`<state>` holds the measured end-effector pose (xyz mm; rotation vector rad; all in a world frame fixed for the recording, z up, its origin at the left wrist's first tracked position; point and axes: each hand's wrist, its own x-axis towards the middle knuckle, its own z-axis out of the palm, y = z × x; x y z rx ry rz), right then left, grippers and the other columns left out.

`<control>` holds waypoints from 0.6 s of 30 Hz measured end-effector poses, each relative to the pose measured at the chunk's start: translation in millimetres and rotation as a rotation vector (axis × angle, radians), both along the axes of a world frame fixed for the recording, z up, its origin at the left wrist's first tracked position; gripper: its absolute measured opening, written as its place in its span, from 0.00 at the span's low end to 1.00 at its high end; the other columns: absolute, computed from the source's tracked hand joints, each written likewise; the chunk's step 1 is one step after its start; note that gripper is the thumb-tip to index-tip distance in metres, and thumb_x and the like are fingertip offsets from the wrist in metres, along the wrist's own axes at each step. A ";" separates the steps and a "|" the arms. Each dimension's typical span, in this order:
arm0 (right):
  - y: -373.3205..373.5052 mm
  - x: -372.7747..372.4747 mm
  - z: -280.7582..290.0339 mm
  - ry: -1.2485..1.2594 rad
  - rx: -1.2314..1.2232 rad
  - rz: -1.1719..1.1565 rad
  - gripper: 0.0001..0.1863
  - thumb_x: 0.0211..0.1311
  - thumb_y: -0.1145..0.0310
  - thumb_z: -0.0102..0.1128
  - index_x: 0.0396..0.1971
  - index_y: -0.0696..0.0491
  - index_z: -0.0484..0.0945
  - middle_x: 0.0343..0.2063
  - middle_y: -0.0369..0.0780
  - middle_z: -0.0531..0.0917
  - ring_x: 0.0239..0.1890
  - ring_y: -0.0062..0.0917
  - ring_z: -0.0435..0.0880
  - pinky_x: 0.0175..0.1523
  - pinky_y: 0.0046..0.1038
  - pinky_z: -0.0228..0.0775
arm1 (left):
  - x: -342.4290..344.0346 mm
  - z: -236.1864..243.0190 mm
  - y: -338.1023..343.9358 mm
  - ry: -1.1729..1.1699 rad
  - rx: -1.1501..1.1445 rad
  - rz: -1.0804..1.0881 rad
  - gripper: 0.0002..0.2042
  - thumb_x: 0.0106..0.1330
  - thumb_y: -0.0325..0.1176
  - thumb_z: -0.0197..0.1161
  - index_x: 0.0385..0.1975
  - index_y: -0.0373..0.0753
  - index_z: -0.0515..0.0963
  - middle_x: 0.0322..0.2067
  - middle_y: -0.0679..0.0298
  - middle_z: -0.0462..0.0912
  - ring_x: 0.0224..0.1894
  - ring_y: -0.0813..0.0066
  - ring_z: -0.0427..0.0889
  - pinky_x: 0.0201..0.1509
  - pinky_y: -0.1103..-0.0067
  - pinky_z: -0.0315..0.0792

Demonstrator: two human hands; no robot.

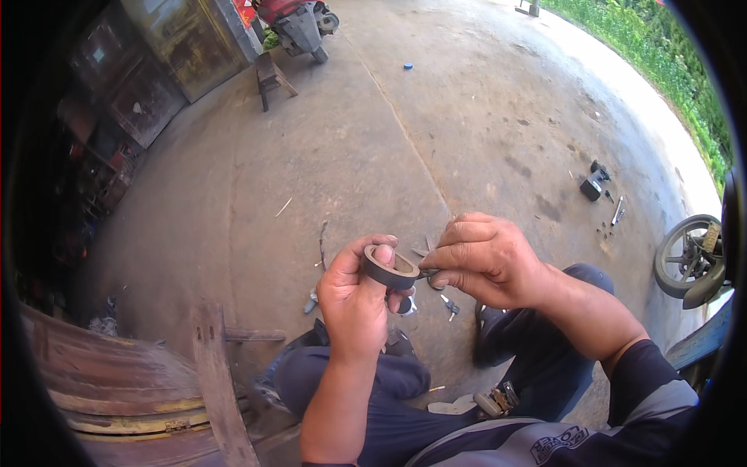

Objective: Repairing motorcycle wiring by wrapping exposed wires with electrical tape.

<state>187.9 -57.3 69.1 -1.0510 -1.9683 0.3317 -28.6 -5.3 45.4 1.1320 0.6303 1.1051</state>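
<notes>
A roll of black tape (395,280) with a pale inner core is gripped in my left hand (352,300), the thumb pushed through its ring. Close at its right side, my right hand (486,257) is closed in a pinch. A small dark bit shows between its fingertips and the roll and looks like the tape's end, though the fingers hide most of it. On the floor beneath my hands lies a pointed metal tool (421,251), partly covered, perhaps scissors. A small dark piece (451,307) lies near my shoe.
Wooden furniture (210,366) stands close at lower left. To the right are a cordless power tool (593,185), several small parts and a motorbike wheel (685,257). Farther off are a small wooden stool (269,75), a red scooter (299,25) and a blue cap (408,67).
</notes>
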 end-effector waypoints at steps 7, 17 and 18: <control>-8.9 -11.3 -3.9 -0.320 0.337 -0.091 0.19 0.56 0.68 0.72 0.49 0.46 0.90 0.29 0.33 0.79 0.35 0.29 0.80 0.50 0.36 0.78 | 8.8 -4.3 9.2 0.232 -0.216 -0.100 0.14 0.73 0.24 0.71 0.54 0.37 0.78 0.44 0.67 0.79 0.26 0.90 0.76 0.25 0.86 0.68; -4.8 -14.7 2.5 -0.638 0.243 -0.165 0.21 0.62 0.67 0.61 0.55 0.44 0.89 0.34 0.32 0.80 0.40 0.28 0.83 0.77 0.46 0.69 | -23.2 -3.5 20.7 0.595 0.071 -0.316 0.19 0.81 0.27 0.57 0.69 0.30 0.74 0.37 0.65 0.87 0.32 0.86 0.81 0.33 0.84 0.74; -3.8 -17.2 -2.8 -0.598 0.259 -0.162 0.21 0.62 0.67 0.63 0.55 0.46 0.88 0.34 0.32 0.80 0.40 0.29 0.83 0.73 0.44 0.71 | -23.7 -5.1 20.5 0.622 0.097 -0.382 0.21 0.82 0.28 0.55 0.72 0.30 0.72 0.39 0.65 0.88 0.32 0.85 0.82 0.34 0.84 0.74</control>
